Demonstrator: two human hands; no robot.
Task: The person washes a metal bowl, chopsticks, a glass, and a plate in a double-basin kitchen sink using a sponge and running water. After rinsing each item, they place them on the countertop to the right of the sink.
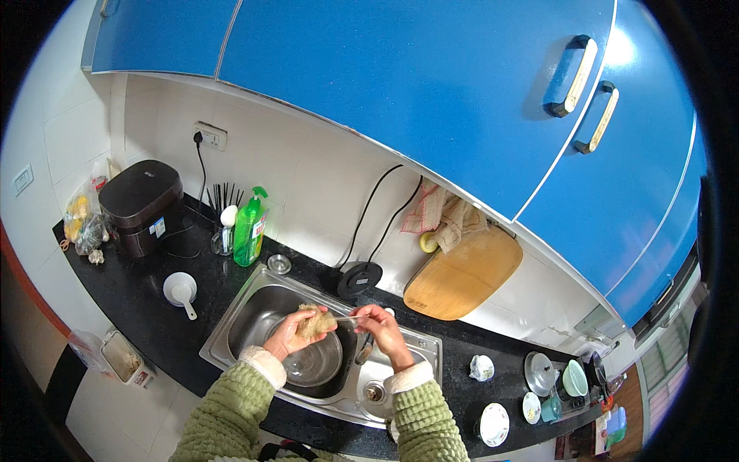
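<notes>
Above the stainless steel double sink (222, 341), my left hand (297, 330) cups a tan, fibrous scrubbing pad, likely loofah (316, 324). A slim, pale utensil (344, 318) runs from the pad to the fingers of my right hand (378, 326), which pinch it; its exact kind is unclear. Below my left hand, a round metal basin (314, 369) sits in the larger sink bowl, partly hidden by that hand. The dark faucet spout (364, 350) is close beside my right hand. A drain strainer (374, 393) shows in the smaller bowl.
Left on the black counter are a rice cooker (141, 202), a white bowl with a spoon (180, 290) and a green pump bottle (249, 231). A wooden cutting board (467, 274) leans behind. Rightward are a white dish (494, 424) and a pot lid (539, 373). Blue cabinets (375, 75) overhang.
</notes>
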